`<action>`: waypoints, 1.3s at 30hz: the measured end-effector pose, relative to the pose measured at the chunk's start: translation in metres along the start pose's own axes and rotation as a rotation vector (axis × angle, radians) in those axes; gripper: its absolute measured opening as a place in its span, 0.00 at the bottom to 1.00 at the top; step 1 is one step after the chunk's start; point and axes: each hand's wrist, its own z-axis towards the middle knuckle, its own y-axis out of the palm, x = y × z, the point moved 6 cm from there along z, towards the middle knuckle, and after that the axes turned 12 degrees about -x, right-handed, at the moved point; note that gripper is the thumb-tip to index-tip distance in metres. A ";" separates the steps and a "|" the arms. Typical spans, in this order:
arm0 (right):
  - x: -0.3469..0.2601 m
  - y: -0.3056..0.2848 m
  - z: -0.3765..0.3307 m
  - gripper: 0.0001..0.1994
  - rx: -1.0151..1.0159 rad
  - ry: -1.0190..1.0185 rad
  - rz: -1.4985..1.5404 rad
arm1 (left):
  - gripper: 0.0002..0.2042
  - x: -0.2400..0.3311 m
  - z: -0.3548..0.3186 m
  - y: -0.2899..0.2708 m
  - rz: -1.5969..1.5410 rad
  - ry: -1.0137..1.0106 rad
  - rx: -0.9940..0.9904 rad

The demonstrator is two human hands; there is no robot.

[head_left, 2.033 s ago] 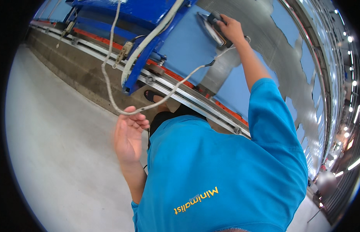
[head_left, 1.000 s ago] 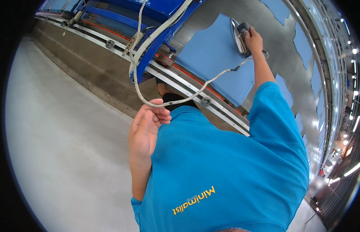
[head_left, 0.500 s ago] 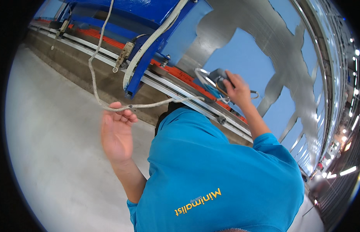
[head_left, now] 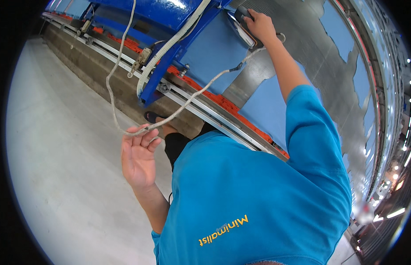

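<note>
My right hand grips the dark handle of a clothes iron over the long table. The iron is above light blue fabric, close to a bare grey metallic strip of the tabletop. A pale cloth-covered cord runs from the iron down to my left hand. That hand is palm up over the floor, its fingers loosely curled with the cord lying across them near the tips. From there the cord rises along the blue machine frame.
A blue machine carriage with a white corrugated hose stands across the table at upper left. Metal rails and an orange strip follow the near table edge. A small switch box hangs by the frame.
My right hand has carried the iron farther away and up over the table. The cord now stretches higher between the hands. My left hand has shifted slightly right and down.
</note>
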 end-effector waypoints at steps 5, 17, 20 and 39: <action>0.015 0.023 -0.021 0.23 0.056 0.152 -0.054 | 0.21 -0.011 -0.002 0.002 -0.004 0.020 -0.046; -0.107 0.073 -0.208 0.19 -0.131 -0.056 0.031 | 0.17 0.011 0.033 -0.113 -0.095 0.048 0.090; -0.069 0.065 -0.176 0.19 -0.100 0.039 0.035 | 0.17 0.003 0.048 -0.100 -0.073 -0.031 0.018; -0.103 0.082 -0.261 0.20 -0.165 0.042 -0.002 | 0.17 0.012 0.009 -0.105 -0.057 -0.103 0.010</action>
